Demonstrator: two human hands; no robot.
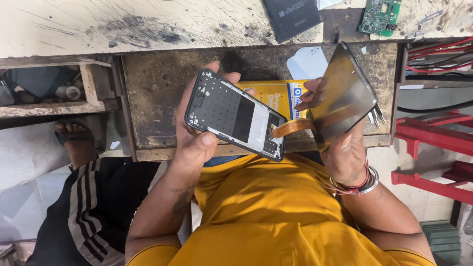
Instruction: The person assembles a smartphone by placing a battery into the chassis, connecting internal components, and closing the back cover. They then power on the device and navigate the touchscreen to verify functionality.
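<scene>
- Black phone frame (235, 114) sits in the left hand (194, 140), inner side up; the thumb presses across its lower edge and the fingers (213, 67) curl up behind its far side, closed firmly round it.
- Over to the right hand (345, 148): it grips the detached screen panel (342, 93), tilted up on edge, fingertips wrapped over the left edge and the palm under the bottom corner.
- An orange flex ribbon (291, 127) runs between frame and screen, linking the two.
- Metal tweezers (377, 117) poke out beside the screen's right edge, tucked in that same right hand.
- Behind both hands, a yellow box (278, 96) lies on the dark drawer shelf (157, 83).
- Up on the scratched table (123, 22), a dark battery (291, 17) and a green circuit board (379, 16).
</scene>
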